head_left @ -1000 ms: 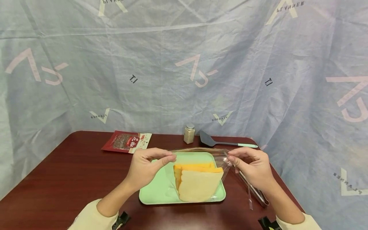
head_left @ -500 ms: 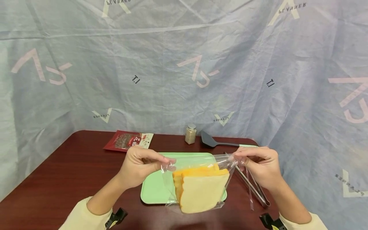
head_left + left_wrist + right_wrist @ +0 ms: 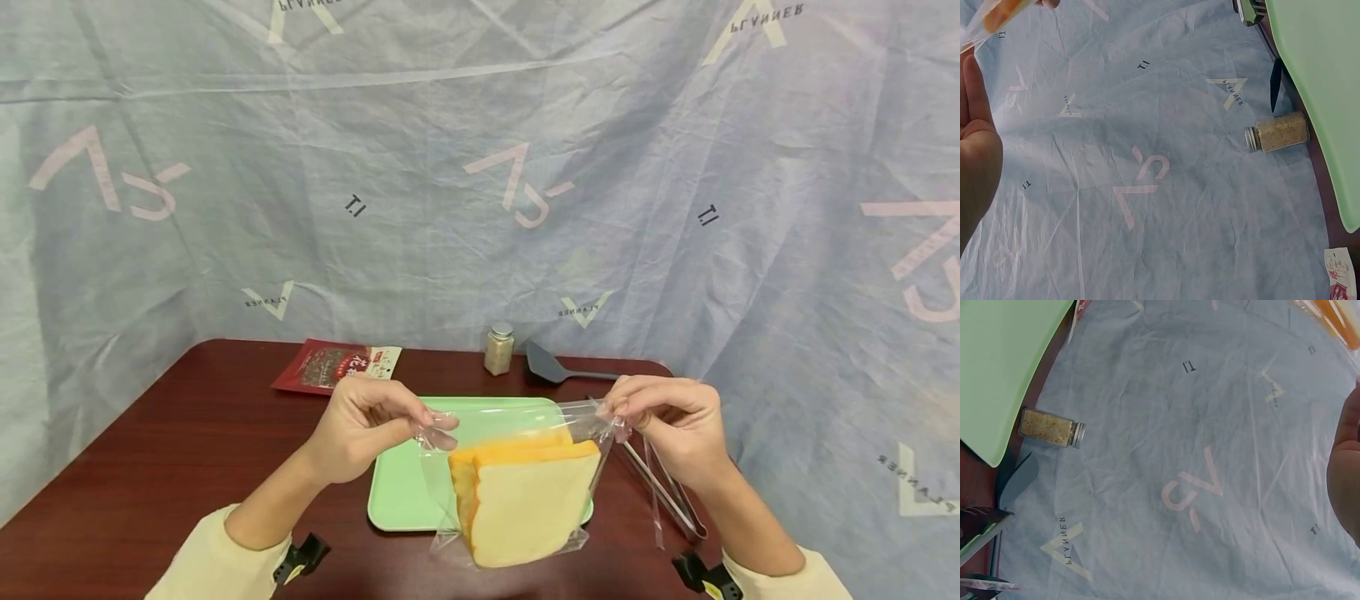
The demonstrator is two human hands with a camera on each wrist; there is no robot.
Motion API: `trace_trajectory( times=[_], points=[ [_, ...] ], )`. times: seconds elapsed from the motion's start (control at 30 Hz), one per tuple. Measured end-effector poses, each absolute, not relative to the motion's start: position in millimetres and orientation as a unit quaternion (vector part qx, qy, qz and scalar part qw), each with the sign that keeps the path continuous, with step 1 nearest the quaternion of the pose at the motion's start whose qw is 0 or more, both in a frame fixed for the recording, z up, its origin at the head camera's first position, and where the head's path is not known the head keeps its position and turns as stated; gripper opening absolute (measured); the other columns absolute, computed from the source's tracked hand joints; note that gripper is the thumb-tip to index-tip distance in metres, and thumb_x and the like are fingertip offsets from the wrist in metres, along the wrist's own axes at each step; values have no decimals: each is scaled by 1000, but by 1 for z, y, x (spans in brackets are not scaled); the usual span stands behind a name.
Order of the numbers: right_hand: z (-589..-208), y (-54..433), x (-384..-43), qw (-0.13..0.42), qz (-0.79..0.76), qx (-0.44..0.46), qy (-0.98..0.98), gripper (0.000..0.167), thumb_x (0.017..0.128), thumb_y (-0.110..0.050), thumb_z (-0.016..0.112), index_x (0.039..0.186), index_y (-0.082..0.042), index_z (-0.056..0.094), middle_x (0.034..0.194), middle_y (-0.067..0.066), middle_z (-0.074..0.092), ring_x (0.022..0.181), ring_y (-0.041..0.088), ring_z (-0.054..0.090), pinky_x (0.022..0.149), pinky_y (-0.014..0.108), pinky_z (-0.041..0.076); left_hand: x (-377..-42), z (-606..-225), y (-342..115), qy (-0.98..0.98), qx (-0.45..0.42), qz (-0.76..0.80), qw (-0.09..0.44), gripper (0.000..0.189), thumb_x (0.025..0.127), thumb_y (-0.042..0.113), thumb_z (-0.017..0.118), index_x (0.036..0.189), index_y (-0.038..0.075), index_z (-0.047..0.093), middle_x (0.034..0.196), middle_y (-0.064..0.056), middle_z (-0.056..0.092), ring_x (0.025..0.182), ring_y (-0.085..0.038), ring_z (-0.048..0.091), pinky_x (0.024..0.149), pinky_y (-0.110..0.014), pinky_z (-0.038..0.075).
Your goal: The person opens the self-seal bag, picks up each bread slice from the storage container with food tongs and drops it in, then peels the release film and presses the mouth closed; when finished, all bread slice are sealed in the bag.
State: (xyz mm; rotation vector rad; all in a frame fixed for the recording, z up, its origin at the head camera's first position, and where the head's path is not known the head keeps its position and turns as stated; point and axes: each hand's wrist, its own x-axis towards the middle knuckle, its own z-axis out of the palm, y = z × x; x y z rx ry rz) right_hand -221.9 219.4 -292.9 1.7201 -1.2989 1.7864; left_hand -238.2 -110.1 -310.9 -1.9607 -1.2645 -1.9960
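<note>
Two thick bread slices [image 3: 532, 504], pale with orange-yellow crust, stand side by side inside a clear plastic bag [image 3: 442, 542]. My left hand [image 3: 356, 429] pinches the bag's upper left corner between thumb and fingers. At the upper right corner, the gathered plastic is gripped by my right hand [image 3: 675, 425]. Stretched between both hands, the bag overlaps the front of a light green tray [image 3: 405, 492] in the head view. The left wrist view catches a bit of bread [image 3: 999, 15] at its upper left; the right wrist view catches it at the upper right.
Metal tongs [image 3: 678, 508] lie right of the tray, with a thin clear strip [image 3: 657, 521] hanging beside them. Along the table's back are a red spice packet [image 3: 322, 367], a small glass jar [image 3: 498, 350] and a grey spatula [image 3: 551, 367]. A printed cloth hangs behind.
The bagged bread has come off the tray toward me and looks larger and lower in view. My left hand has shifted slightly left, and the right hand now covers the spatula's handle.
</note>
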Motion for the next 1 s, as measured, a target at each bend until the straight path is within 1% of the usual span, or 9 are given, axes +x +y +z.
trace_trajectory(
  times=[0.2, 0.27, 0.37, 0.43, 0.5, 0.6, 0.67, 0.83, 1.0],
  points=[
    [-295, 222, -226, 159, 623, 601, -475, 10, 92, 12, 58, 95, 14, 67, 96, 23, 71, 81, 26, 64, 60, 30, 51, -237, -311, -111, -418, -627, -656, 44, 27, 89, -23, 44, 100, -10, 66, 109, -15, 71, 94, -28, 73, 72, -49, 57],
    [-296, 223, -226, 156, 612, 598, -493, 14, 93, 13, 56, 99, 14, 69, 98, 22, 71, 80, 25, 63, 60, 31, 50, -236, -311, -113, -436, -610, -658, 72, 31, 86, -24, 45, 97, -7, 68, 103, -10, 74, 84, -15, 73, 65, -34, 59],
    [-297, 225, -225, 151, 598, 591, -521, 22, 92, 19, 51, 103, 14, 69, 100, 21, 71, 79, 26, 62, 62, 33, 50, -235, -311, -116, -459, -590, -656, 102, 30, 87, -18, 47, 96, -2, 70, 99, -7, 75, 80, -10, 73, 56, -23, 55],
    [-298, 227, -223, 147, 597, 575, -539, 24, 90, 21, 50, 103, 14, 69, 100, 19, 72, 81, 25, 63, 64, 33, 51, -234, -311, -117, -467, -581, -657, 111, 28, 90, -15, 50, 98, 0, 72, 98, -6, 75, 79, -9, 73, 48, -16, 45],
    [-300, 226, -221, 146, 604, 546, -562, 24, 87, 23, 54, 102, 12, 70, 99, 17, 72, 83, 23, 66, 65, 29, 53, -234, -311, -118, -470, -574, -664, 97, 20, 93, -10, 56, 100, 0, 72, 101, -10, 75, 85, -20, 74, 57, -23, 55],
    [-302, 225, -219, 150, 616, 486, -601, 21, 83, 22, 63, 97, 9, 72, 96, 14, 73, 81, 19, 67, 60, 26, 53, -231, -313, -118, -500, -535, -674, 96, 12, 88, -9, 67, 95, 0, 71, 99, -8, 76, 81, -22, 75, 63, -25, 57],
    [-302, 224, -218, 161, 618, 449, -625, 22, 79, 24, 67, 93, 7, 72, 94, 13, 73, 76, 15, 67, 54, 23, 50, -229, -314, -119, -534, -499, -676, 99, 12, 83, -10, 73, 91, -1, 69, 98, -6, 76, 80, -22, 75, 69, -34, 59],
    [-301, 222, -218, 220, 608, 402, -649, 22, 76, 25, 69, 91, 9, 71, 90, 13, 73, 72, 15, 67, 57, 21, 51, -225, -313, -118, -598, -434, -668, 96, 14, 80, -16, 71, 91, -8, 65, 98, -5, 76, 84, -23, 74, 72, -37, 59],
    [-301, 223, -221, 250, 576, 368, -686, 24, 78, 23, 69, 97, 10, 67, 88, 9, 73, 72, 12, 68, 59, 19, 52, -222, -311, -115, -623, -397, -666, 104, 15, 82, -14, 72, 94, -7, 67, 97, -11, 75, 85, -23, 74, 75, -35, 59]
  ],
)
